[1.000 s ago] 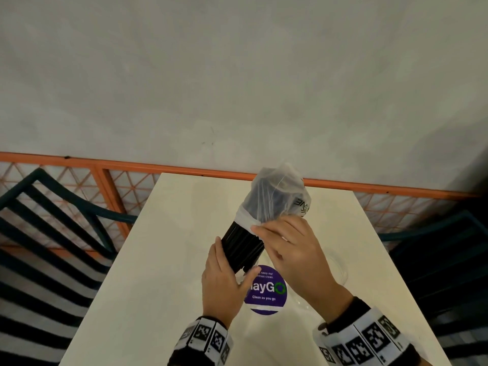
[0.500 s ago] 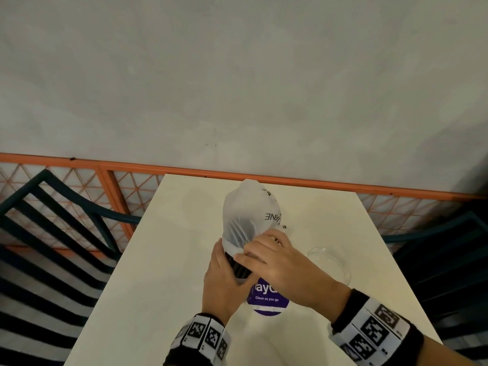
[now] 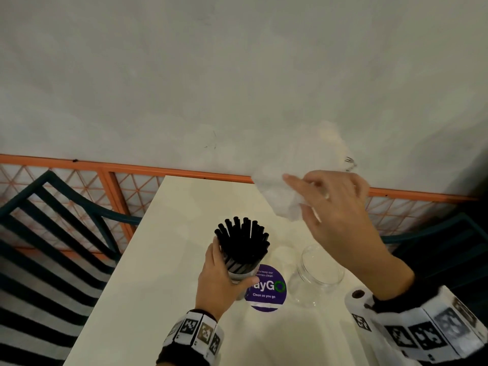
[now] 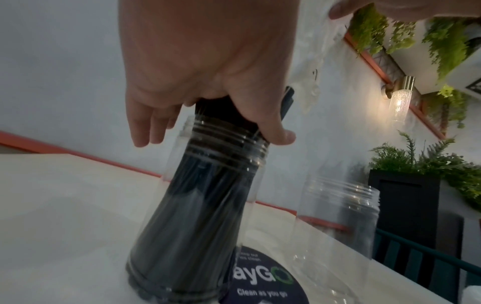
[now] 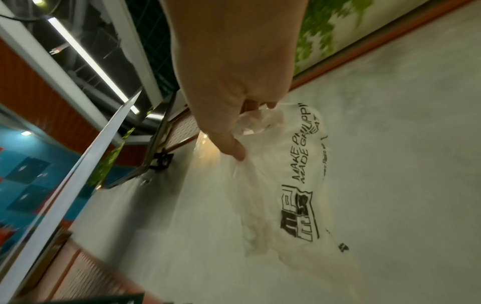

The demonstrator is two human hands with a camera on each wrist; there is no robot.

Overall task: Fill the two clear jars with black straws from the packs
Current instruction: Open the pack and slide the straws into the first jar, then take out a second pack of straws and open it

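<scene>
Black sleeves [image 3: 396, 299] under white wristbands [image 3: 195, 332] printed with square black markers

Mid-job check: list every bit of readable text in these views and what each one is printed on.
"ayGO" and "Clean as you go": purple round sticker on the table; its first letters are hidden by the left hand.
"...s keep our ...ntries clean": same sticker, small top lines, partly cut off.
"MAKE PHILIPPI..." and "MADE GREAT": empty plastic bag pinched by the right hand; letters partly creased.
Block logo and fine print on the bag: unreadable.
Wristband square codes: no words.
</scene>
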